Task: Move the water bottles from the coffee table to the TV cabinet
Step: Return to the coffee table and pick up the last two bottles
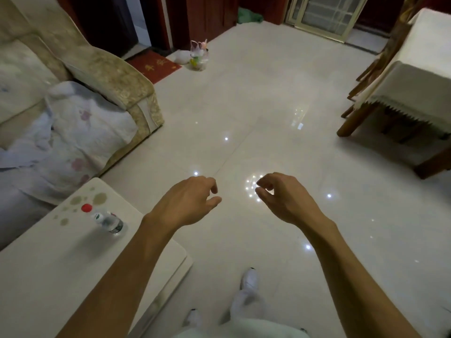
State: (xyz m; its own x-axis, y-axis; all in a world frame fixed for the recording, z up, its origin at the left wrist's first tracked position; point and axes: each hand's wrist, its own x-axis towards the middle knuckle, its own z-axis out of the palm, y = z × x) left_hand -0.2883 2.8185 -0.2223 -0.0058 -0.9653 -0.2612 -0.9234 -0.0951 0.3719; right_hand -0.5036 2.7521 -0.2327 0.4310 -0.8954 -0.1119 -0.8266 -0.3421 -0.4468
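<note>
One clear water bottle (107,219) with a red cap stands upright on the white coffee table (48,272) at the lower left. My left hand (188,201) hovers over the floor just right of the table's far corner, fingers loosely curled, holding nothing. My right hand (280,198) hangs at the same height farther right, fingers also loosely curled and empty. Both hands are well apart from the bottle. No TV cabinet is in view.
A beige sofa (105,76) with a floral quilt (80,142) stands at the left. A cloth-covered table (419,89) with wooden chairs stands at the right. Plastic bags (199,57) and a red mat (153,65) lie near the far doorway. Glossy tile floor spreads between.
</note>
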